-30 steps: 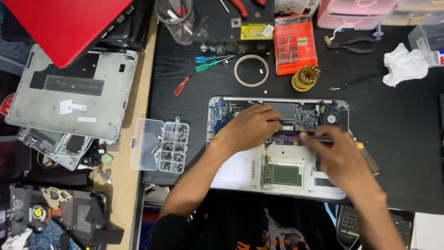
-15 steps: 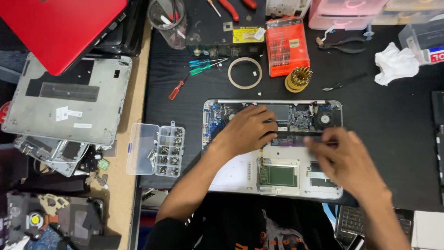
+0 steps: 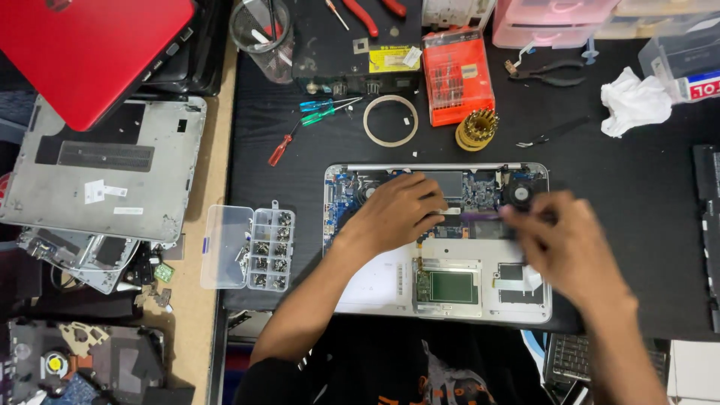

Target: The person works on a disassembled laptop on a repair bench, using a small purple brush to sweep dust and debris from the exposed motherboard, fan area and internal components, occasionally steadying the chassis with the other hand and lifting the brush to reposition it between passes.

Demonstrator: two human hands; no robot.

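An opened laptop base [image 3: 375, 289] lies on the black mat, its blue circuit board [image 3: 341, 187] and fan [image 3: 520, 193] exposed. My left hand [image 3: 397, 214] rests on the board's middle, fingers curled and pressing near a small metal part. My right hand [image 3: 566, 244], blurred by motion, is over the right side of the base. It grips a thin dark tool [image 3: 480, 216] whose tip points left toward my left fingertips. A green trackpad board [image 3: 450, 286] shows in the lower half of the base.
A clear screw organiser [image 3: 251, 247] sits left of the laptop. Behind the laptop lie small screwdrivers [image 3: 315, 112], a tape ring [image 3: 390, 120], an orange bit case [image 3: 456, 75], a brass bit holder [image 3: 477, 129], tweezers [image 3: 551, 133] and a white cloth [image 3: 634, 101]. A grey laptop cover [image 3: 105, 169] and a red lid [image 3: 90, 52] lie at the left.
My right hand has shifted slightly right and up with the tool, now blurred. The left hand stays on the board. The camera view has tilted a little.
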